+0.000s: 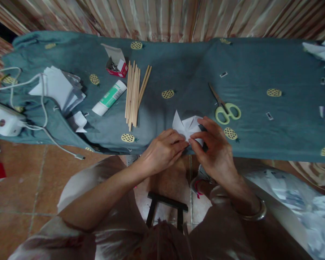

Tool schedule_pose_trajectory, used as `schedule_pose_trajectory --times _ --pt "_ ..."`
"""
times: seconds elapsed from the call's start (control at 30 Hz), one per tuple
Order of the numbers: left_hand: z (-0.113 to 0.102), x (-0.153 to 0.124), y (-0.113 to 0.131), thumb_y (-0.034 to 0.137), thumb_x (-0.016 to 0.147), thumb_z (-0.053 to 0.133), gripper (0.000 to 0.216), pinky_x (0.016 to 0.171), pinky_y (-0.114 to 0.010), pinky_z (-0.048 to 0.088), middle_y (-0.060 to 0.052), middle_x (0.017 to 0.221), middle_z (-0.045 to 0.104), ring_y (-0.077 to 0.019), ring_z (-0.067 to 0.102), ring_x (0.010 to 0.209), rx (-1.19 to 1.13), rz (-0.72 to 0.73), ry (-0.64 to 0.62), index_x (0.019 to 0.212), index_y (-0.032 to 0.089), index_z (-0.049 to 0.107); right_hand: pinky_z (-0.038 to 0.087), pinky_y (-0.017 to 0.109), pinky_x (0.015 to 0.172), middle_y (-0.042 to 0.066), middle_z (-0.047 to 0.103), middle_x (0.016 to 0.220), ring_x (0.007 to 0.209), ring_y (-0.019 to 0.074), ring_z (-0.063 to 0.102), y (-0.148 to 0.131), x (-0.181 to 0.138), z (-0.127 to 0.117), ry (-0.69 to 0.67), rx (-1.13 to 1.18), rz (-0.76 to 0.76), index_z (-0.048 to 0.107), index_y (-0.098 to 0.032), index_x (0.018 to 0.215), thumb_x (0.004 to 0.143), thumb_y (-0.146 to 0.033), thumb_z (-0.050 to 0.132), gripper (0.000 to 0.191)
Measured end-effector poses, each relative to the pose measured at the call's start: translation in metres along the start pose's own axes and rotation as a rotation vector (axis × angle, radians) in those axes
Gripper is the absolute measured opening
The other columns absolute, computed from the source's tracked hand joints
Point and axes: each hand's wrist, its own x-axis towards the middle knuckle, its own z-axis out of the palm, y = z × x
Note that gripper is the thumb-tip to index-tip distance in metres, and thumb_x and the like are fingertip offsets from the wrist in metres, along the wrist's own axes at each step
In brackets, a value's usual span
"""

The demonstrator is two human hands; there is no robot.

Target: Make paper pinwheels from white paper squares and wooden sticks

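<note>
A white paper pinwheel [188, 127], its flaps partly folded in toward the centre, is between my hands at the table's near edge. My left hand [165, 148] grips its lower left side, fingers bent and closed on the paper. With thumb and fingers my right hand [212, 144] pinches the right side, holding a flap near the middle. The fingertips hide part of the centre. Green-handled scissors [224, 106] lie just beyond my right hand, blades pointing away. Left of the paper lie several thin wooden sticks [133, 95].
The table wears a teal cloth [249, 76] with pineapple prints. At left are a glue stick [109, 98], an open red box [117, 65] of small metal pieces, a paper stack [58, 86] and a white charger [4, 119] with cable. Another pinwheel [323, 50] lies far right.
</note>
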Motion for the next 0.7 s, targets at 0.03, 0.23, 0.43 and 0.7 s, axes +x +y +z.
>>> schedule_pose_trajectory --times 0.03,0.23,0.43,0.7 --pt "0.0 0.0001 -0.0001 0.017 0.092 0.051 0.021 0.082 -0.034 0.053 -0.008 0.098 0.068 -0.0177 0.059 0.093 -0.001 0.001 0.0 0.106 0.014 0.066 0.04 0.054 0.109 0.005 0.059 0.13 0.132 0.0285 0.046 -0.0001 0.0 0.0 -0.001 0.0 0.002 0.062 -0.027 0.086 0.087 -0.021 0.056 0.009" --pt "0.0011 0.0002 -0.0006 0.016 0.092 0.052 0.021 0.081 -0.033 0.054 -0.009 0.1 0.068 -0.0177 0.059 0.092 -0.008 0.008 0.025 0.107 0.013 0.065 0.041 0.053 0.108 0.007 0.06 0.129 0.13 0.0295 0.048 -0.001 0.0 0.0007 0.016 -0.003 0.002 0.062 -0.025 0.085 0.087 -0.019 0.055 0.009" --pt "0.0009 0.0004 -0.001 0.016 0.093 0.05 0.023 0.08 -0.032 0.054 -0.01 0.1 0.067 -0.0175 0.059 0.093 -0.008 0.026 0.025 0.11 0.011 0.065 0.041 0.052 0.108 0.009 0.059 0.129 0.131 0.0295 0.047 -0.0023 -0.0004 0.0011 0.013 -0.017 0.004 0.061 -0.024 0.084 0.087 -0.018 0.055 0.008" --pt "0.0001 0.0004 -0.0009 0.016 0.094 0.048 0.023 0.081 -0.033 0.054 -0.009 0.102 0.066 -0.0172 0.058 0.094 -0.009 0.015 0.001 0.111 0.012 0.064 0.043 0.05 0.106 0.014 0.062 0.125 0.129 0.0297 0.049 -0.0039 -0.0008 0.001 0.04 -0.08 -0.018 0.061 -0.021 0.083 0.088 -0.018 0.055 0.008"
